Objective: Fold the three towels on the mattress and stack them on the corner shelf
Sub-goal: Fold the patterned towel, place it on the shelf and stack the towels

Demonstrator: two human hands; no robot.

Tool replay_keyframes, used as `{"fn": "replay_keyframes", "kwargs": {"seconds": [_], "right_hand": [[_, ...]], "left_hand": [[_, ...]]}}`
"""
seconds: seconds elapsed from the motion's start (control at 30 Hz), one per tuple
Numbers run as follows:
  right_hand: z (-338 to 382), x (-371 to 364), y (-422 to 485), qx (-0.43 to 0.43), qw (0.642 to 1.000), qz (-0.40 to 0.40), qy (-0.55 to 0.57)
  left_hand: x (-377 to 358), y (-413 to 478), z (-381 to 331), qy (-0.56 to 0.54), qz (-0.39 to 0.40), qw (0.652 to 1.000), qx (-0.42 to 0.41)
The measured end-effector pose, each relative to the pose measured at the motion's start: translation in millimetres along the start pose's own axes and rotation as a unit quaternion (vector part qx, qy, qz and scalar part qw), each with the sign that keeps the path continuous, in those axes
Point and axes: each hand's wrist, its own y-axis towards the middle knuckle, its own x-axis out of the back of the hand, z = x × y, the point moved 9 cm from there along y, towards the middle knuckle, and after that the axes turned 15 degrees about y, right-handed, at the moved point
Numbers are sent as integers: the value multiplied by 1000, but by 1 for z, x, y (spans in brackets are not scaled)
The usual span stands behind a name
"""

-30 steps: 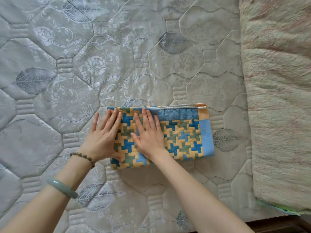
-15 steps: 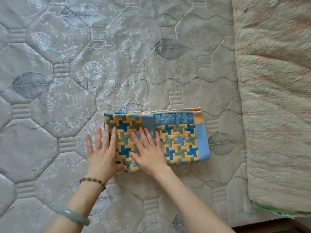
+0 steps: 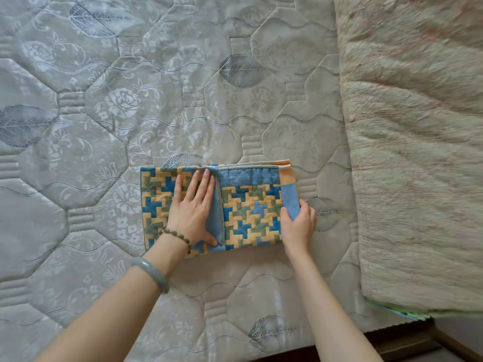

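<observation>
Towel (image 3: pixel 251 210), blue, yellow and green stepped pattern, lies folded flat on the quilted mattress (image 3: pixel 130 113) with its long side running left to right. It sits near a fuzzy beige blanket (image 3: pixel 418 152) on the right but is not touching it.

Your left hand (image 3: pixel 192 207) lies palm-down on the towel's left half. The fingers (image 3: pixel 194 184) are straight and close together, tips near the far edge, and the thumb runs along the upright fold line mid-towel. It grips nothing.

Your right hand (image 3: pixel 298 226) is at the towel's right end. Its thumb lies on top of the plain blue border strip (image 3: pixel 290 199), and the other fingers curl round the outer edge, so the edge is pinched. Whether that edge is lifted off the mattress, I cannot tell.

A bead bracelet (image 3: pixel 177 237) is on your left wrist, and a green bangle (image 3: pixel 151 273) sits farther up the forearm.
</observation>
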Motion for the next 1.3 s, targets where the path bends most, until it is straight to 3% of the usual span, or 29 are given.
{"fn": "replay_keyframes", "kwargs": {"seconds": [0.17, 0.23, 0.33, 0.4, 0.5, 0.6, 0.67, 0.73, 0.77, 0.8, 0.87, 1.0, 1.1, 1.17, 1.23, 1.3], "right_hand": [[2, 1, 2, -145, 975, 127, 111], [19, 6, -6, -162, 958, 183, 148], [59, 14, -30, -117, 949, 230, 181], [91, 11, -55, -49, 956, 251, 140], [130, -11, -95, 71, 959, 271, 53], [155, -40, -136, 134, 954, 267, -32], [161, -67, -162, 142, 947, 278, -79], [159, -103, -183, 155, 939, 284, -120], [156, -117, -189, 168, 935, 283, -134], [154, -134, -198, 181, 933, 281, -136], [145, -161, -204, 194, 933, 276, -127], [126, -193, -208, 225, 918, 305, -113], [112, -193, -216, 301, 893, 291, -163], [94, -192, -226, 335, 872, 299, -192], [77, -195, -236, 342, 857, 338, -185], [65, -199, -240, 346, 846, 347, -210]], "left_hand": [[4, -1, -2, 3, 8, 1000, 5], [5, -2, 0, 3, 0, 1000, 7], [3, -3, 3, 11, -21, 1000, 7], [4, -4, 3, -4, -37, 999, 0], [14, -23, 33, -150, -119, 979, 68], [16, -67, 93, -368, -213, 891, 157], [-10, -88, 114, -571, -143, 790, 173], [-32, -98, 116, -754, -70, 631, 169], [-38, -97, 113, -789, -48, 588, 172], [-44, -95, 114, -801, -33, 572, 174], [-50, -86, 115, -787, -28, 590, 179], [-64, -69, 126, -690, -71, 681, 233], [-58, -68, 133, -605, -120, 746, 251], [-43, -75, 137, -487, -195, 816, 244], [-17, -83, 127, -287, -299, 889, 193], [-4, -85, 99, -136, -351, 923, 85]]}}
